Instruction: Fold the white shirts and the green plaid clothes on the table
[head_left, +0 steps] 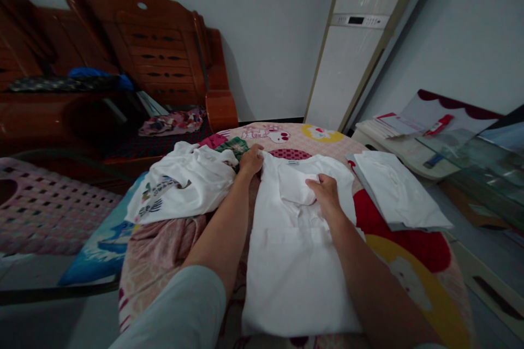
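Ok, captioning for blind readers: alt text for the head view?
A person's left hand and right hand handle a white shirt on a patterned cover, between crumpled clothes at left and a folded white garment at right.

Dim — glare up top, soft.

The fingertips of the left hand (251,162) merge with the shoulder edge of the white shirt (295,278), so their grip is hard to make out. Fingers of the right hand (326,192) cover part of the folded white flap (295,186) they pinch. The lettering on the collar label (291,162), just beyond those fingers, is too small to read. Left of the left fingers, creases break up the print on the crumpled white garment (190,180); farther left, the picture's edge cuts the woven chair (53,207). Far right of the right fingers, it cuts the glass shelf (470,166).
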Tool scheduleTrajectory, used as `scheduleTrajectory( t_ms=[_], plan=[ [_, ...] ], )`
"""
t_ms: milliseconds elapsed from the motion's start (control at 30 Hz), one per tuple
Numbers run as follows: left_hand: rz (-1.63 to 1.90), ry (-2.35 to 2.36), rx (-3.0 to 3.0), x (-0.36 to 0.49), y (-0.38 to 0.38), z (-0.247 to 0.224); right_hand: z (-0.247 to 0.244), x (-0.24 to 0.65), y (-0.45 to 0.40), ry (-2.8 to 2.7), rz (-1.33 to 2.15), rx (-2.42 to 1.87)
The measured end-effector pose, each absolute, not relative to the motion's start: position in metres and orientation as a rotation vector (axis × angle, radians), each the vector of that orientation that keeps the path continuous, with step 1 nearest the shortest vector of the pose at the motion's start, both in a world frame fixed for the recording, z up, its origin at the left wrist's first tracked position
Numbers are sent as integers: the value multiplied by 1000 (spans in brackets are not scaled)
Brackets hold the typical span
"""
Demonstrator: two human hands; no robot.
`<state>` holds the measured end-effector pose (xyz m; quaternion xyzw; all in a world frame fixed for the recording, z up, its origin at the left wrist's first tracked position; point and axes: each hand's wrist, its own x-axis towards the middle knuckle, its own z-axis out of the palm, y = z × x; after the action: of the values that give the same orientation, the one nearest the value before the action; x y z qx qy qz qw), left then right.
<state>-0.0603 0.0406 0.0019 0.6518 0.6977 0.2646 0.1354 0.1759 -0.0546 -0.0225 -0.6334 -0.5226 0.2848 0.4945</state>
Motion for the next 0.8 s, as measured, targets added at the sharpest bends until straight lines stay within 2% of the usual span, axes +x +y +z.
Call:
scheduleTrajectory(
  t_ms=[267,567,800],
  plan=[
    [670,2037,1895,-62,52,-1,-23,174,-53,-1257,663,-1586],
    [749,1978,2141,-68,64,22,-28,174,-50,-1246,642,-1597],
    [664,2021,2114,-61,66,5,-23,170,-54,-1218,583,-1594]
  ],
)
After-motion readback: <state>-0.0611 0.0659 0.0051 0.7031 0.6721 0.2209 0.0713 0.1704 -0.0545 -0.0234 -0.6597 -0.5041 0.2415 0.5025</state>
